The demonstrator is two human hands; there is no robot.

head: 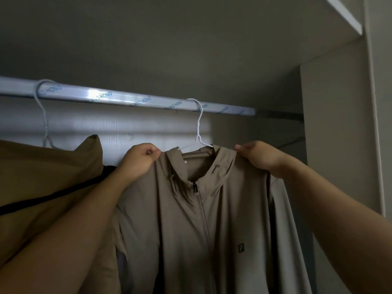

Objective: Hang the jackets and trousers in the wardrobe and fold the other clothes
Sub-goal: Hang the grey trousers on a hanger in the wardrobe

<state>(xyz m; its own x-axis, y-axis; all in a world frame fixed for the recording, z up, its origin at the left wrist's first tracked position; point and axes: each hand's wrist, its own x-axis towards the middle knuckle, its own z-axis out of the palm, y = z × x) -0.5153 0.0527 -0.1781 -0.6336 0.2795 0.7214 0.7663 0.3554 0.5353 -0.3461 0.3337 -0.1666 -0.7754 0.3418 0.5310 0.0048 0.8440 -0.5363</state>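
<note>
Zipped taupe jacket hangs on a white hanger.

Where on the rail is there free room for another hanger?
Bare rail between the left hanger and right hanger; a shorter stretch right of that, to the side panel. Crowded below: brown garment, jacket, left hand, right hand.

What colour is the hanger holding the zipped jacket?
White; the hanger shows best in the head view.

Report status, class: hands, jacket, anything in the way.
Left hand and right hand pinch the jacket at its shoulders. Jacket on hanger, hooked over rail. Brown garment hangs close on the left.
</note>
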